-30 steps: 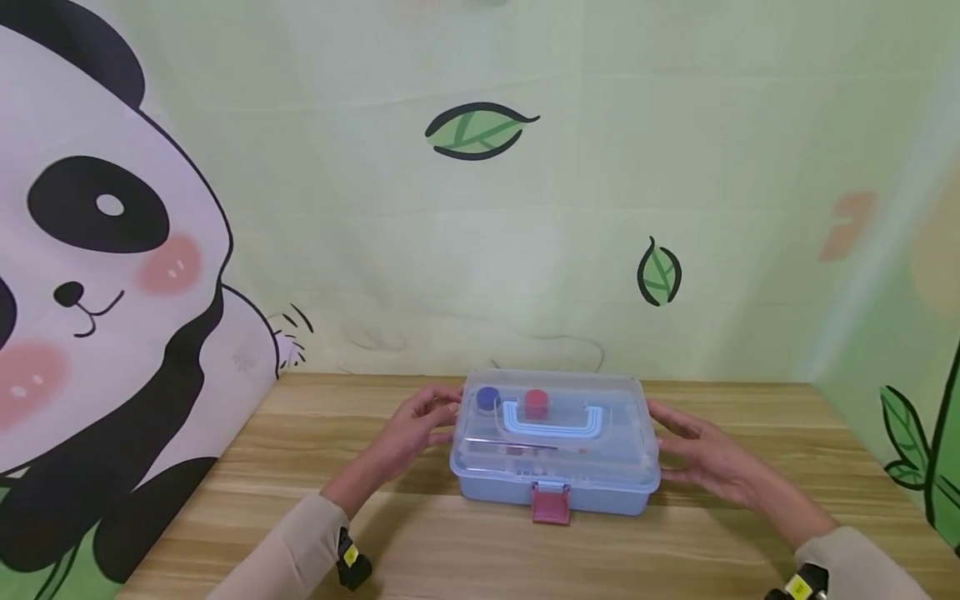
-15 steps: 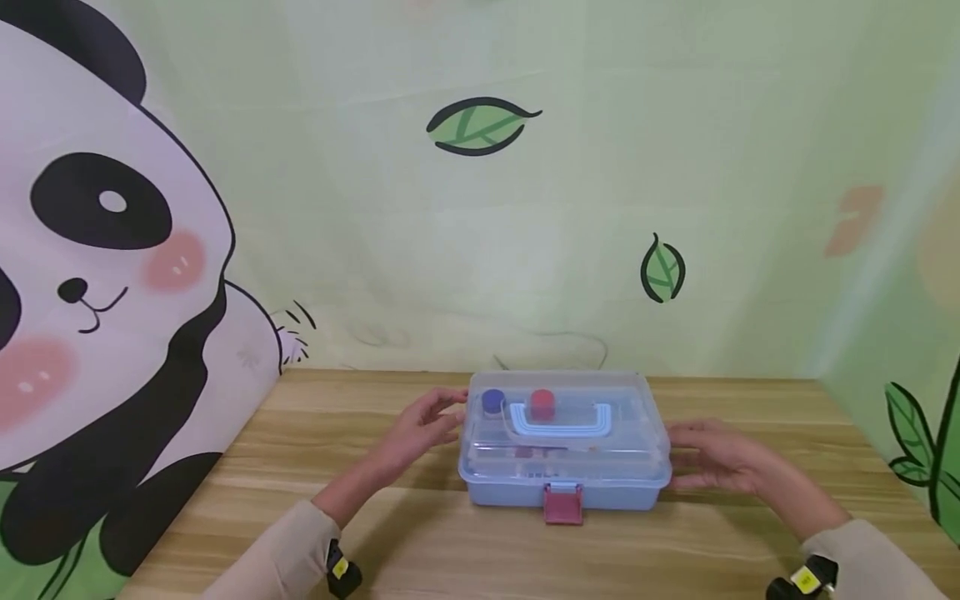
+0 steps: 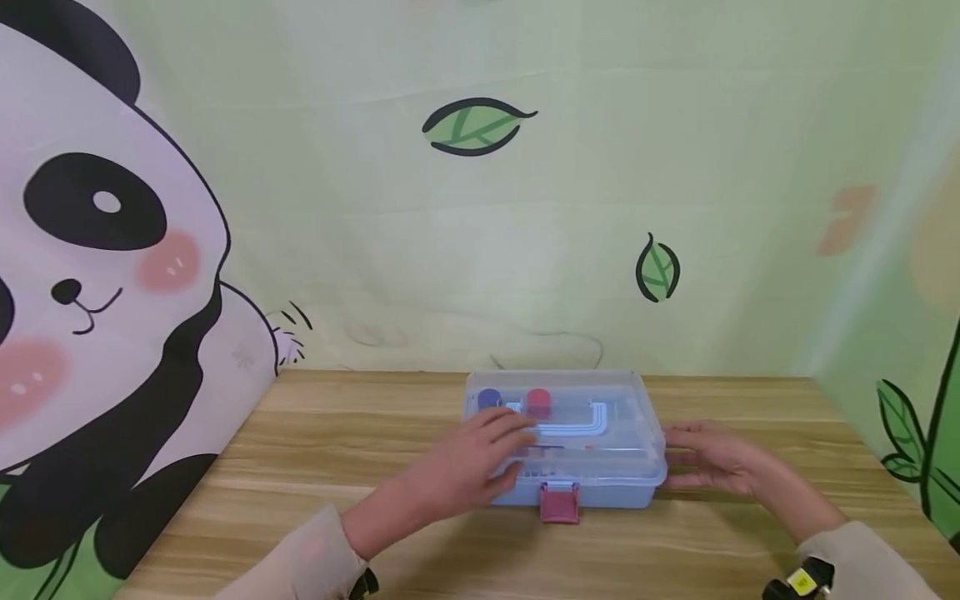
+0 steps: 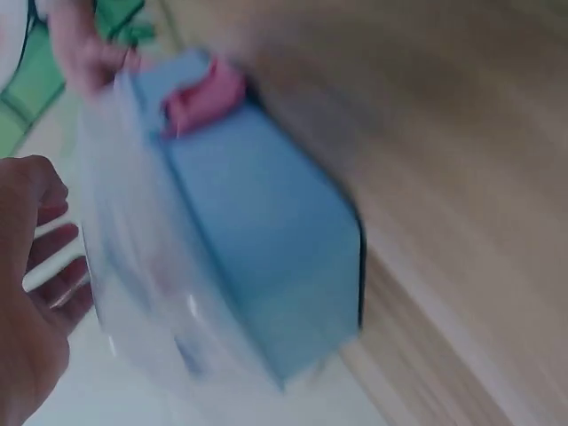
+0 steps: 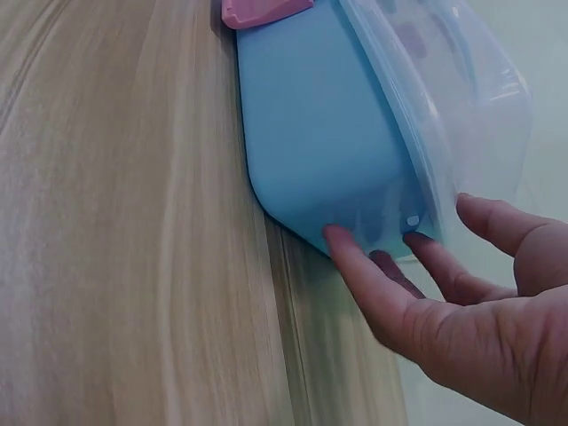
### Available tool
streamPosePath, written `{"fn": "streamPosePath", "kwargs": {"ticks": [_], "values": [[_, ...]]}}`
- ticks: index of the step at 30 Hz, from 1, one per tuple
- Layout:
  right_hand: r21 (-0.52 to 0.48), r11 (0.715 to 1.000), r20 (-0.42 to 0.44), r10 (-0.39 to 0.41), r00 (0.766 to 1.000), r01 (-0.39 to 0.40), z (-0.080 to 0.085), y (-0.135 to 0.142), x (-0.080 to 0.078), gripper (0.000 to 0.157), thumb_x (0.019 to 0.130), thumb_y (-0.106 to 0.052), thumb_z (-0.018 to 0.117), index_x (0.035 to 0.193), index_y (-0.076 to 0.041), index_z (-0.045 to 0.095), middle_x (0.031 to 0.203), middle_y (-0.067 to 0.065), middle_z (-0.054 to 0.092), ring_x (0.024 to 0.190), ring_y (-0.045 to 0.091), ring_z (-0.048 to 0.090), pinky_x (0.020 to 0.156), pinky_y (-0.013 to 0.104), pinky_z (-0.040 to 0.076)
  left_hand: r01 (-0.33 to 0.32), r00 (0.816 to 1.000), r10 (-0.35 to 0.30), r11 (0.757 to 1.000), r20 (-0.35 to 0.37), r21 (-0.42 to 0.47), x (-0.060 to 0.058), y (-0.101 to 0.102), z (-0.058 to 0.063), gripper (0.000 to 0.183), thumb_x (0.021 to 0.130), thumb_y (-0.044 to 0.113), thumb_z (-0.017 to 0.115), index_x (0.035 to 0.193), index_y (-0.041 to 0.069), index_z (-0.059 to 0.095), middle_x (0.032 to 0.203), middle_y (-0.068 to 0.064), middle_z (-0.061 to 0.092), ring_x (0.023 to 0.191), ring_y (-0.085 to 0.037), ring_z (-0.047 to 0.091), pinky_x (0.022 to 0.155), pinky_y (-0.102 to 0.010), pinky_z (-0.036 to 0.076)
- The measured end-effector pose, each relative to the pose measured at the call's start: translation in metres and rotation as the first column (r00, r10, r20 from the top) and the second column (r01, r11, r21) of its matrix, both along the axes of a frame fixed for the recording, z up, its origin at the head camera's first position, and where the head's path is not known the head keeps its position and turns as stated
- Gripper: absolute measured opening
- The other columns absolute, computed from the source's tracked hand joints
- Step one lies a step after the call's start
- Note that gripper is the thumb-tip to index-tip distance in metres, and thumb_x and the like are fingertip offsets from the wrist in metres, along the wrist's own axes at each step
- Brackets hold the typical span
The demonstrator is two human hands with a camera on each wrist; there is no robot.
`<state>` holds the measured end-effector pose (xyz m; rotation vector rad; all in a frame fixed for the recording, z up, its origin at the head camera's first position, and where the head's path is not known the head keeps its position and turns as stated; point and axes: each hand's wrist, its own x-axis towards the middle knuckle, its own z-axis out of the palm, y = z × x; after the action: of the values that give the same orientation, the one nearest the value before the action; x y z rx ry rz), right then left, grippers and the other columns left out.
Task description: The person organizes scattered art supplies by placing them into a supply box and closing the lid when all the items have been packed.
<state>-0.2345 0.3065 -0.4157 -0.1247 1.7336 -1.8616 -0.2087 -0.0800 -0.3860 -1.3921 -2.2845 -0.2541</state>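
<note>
A storage box [image 3: 615,497] with a light blue base and a clear lid [image 3: 630,396] stands on the wooden table. Its pink latch [image 3: 559,502] sticks out at the front. Through the lid show a dark blue cap [image 3: 490,399] and a red cap [image 3: 538,403]; a light blue carrying handle [image 3: 600,419] lies flat on top. My left hand [image 3: 476,462], fingers loosely bent, is over the lid's left part and hides the front left corner. In the left wrist view its fingers are beside the lid. My right hand [image 3: 716,458] has its spread fingertips at the box's right end.
The wooden table [image 3: 360,425] runs back to a pale green wall cloth [image 3: 375,208] printed with a panda and leaves. Black wrist cameras sit at both sleeves.
My left hand has left the box's left side and moved right, over the lid. The box has shifted slightly right. My right hand stays at its right end.
</note>
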Motion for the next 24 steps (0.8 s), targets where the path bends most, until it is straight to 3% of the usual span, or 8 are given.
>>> {"fn": "streamPosePath", "kwargs": {"ticks": [5, 8, 10, 13, 16, 20, 22, 24], "values": [[0.013, 1.0, 0.0, -0.027, 1.0, 0.027, 0.0, -0.003, 0.001, 0.067, 0.106, -0.017, 0.055, 0.15, 0.02, 0.02, 0.117, 0.008, 0.065, 0.109, 0.021, 0.065, 0.098, 0.042, 0.054, 0.153, 0.98, -0.156, 0.988, -0.127, -0.032, 0.022, 0.015, -0.013, 0.023, 0.09, 0.011, 0.071, 0.113, 0.011, 0.07, 0.115, 0.001, 0.069, 0.11, -0.017, 0.061, 0.101, -0.026, 0.047], [0.006, 0.999, 0.011, -0.037, 0.999, 0.037, 0.001, -0.002, 0.001, 0.067, 0.106, -0.016, 0.055, 0.151, 0.019, 0.019, 0.114, 0.009, 0.065, 0.106, 0.02, 0.065, 0.095, 0.037, 0.055, 0.134, 0.985, -0.135, 0.991, 0.108, 0.016, 0.034, 0.021, -0.021, 0.022, 0.09, 0.007, 0.07, 0.112, 0.008, 0.069, 0.108, -0.001, 0.07, 0.101, -0.014, 0.063, 0.093, -0.021, 0.05], [-0.007, 0.999, 0.027, -0.045, 0.999, 0.046, 0.001, -0.001, 0.0, 0.067, 0.106, -0.015, 0.055, 0.151, 0.018, 0.019, 0.112, 0.008, 0.065, 0.104, 0.019, 0.065, 0.093, 0.036, 0.056, 0.073, 0.933, -0.078, 0.997, 0.352, 0.03, 0.039, 0.022, -0.027, 0.021, 0.091, 0.006, 0.068, 0.112, 0.005, 0.067, 0.106, -0.003, 0.071, 0.096, -0.009, 0.064, 0.086, -0.017, 0.051], [-0.026, 0.998, 0.046, -0.049, 0.998, 0.05, 0.001, 0.001, 0.0, 0.067, 0.106, -0.014, 0.054, 0.152, 0.017, 0.017, 0.111, 0.008, 0.065, 0.102, 0.018, 0.064, 0.092, 0.034, 0.056, -0.081, 0.72, 0.029, 0.996, 0.693, 0.043, 0.044, 0.021, -0.036, 0.02, 0.092, 0.003, 0.065, 0.112, 0.004, 0.067, 0.106, -0.005, 0.072, 0.095, -0.006, 0.065, 0.083, -0.016, 0.051], [-0.038, 0.998, 0.05, -0.043, 0.998, 0.045, -0.001, 0.002, 0.0, 0.07, 0.106, -0.015, 0.055, 0.153, 0.016, 0.014, 0.111, 0.008, 0.064, 0.102, 0.018, 0.063, 0.092, 0.034, 0.056, -0.254, 0.393, -0.009, 0.96, 0.919, 0.118, 0.045, 0.019, -0.045, 0.025, 0.091, 0.0, 0.065, 0.116, -0.002, 0.065, 0.114, -0.012, 0.071, 0.101, -0.014, 0.068, 0.084, -0.023, 0.055], [0.001, 1.0, -0.009, -0.021, 1.0, 0.021, -0.006, 0.004, -0.001, 0.074, 0.107, -0.02, 0.053, 0.154, 0.017, 0.009, 0.118, 0.008, 0.063, 0.109, 0.02, 0.063, 0.096, 0.038, 0.055, -0.492, -0.032, -0.313, 0.831, 0.949, 0.258, 0.046, 0.021, -0.055, 0.044, 0.093, -0.006, 0.059, 0.134, -0.018, 0.047, 0.137, -0.03, 0.055, 0.109, -0.028, 0.066, 0.094, -0.04, 0.056], [0.027, 1.0, -0.043, -0.005, 0.999, 0.006, -0.01, 0.004, -0.002, 0.071, 0.108, -0.024, 0.05, 0.154, 0.016, 0.012, 0.122, 0.008, 0.062, 0.113, 0.022, 0.062, 0.098, 0.041, 0.053, -0.586, -0.155, -0.437, 0.763, 0.886, 0.274, 0.046, 0.023, -0.057, 0.05, 0.093, -0.009, 0.055, 0.139, -0.019, 0.04, 0.141, -0.032, 0.051, 0.107, -0.028, 0.065, 0.097, -0.045, 0.054], [0.038, 0.999, -0.064, 0.014, 0.998, -0.012, -0.013, 0.004, -0.002, 0.066, 0.109, -0.027, 0.047, 0.153, 0.014, 0.02, 0.126, 0.009, 0.061, 0.117, 0.024, 0.061, 0.1, 0.043, 0.052, -0.634, -0.199, -0.507, 0.719, 0.839, 0.284, 0.048, 0.024, -0.058, 0.051, 0.091, -0.009, 0.053, 0.139, -0.017, 0.038, 0.136, -0.03, 0.053, 0.101, -0.025, 0.065, 0.097, -0.046, 0.054]]}}
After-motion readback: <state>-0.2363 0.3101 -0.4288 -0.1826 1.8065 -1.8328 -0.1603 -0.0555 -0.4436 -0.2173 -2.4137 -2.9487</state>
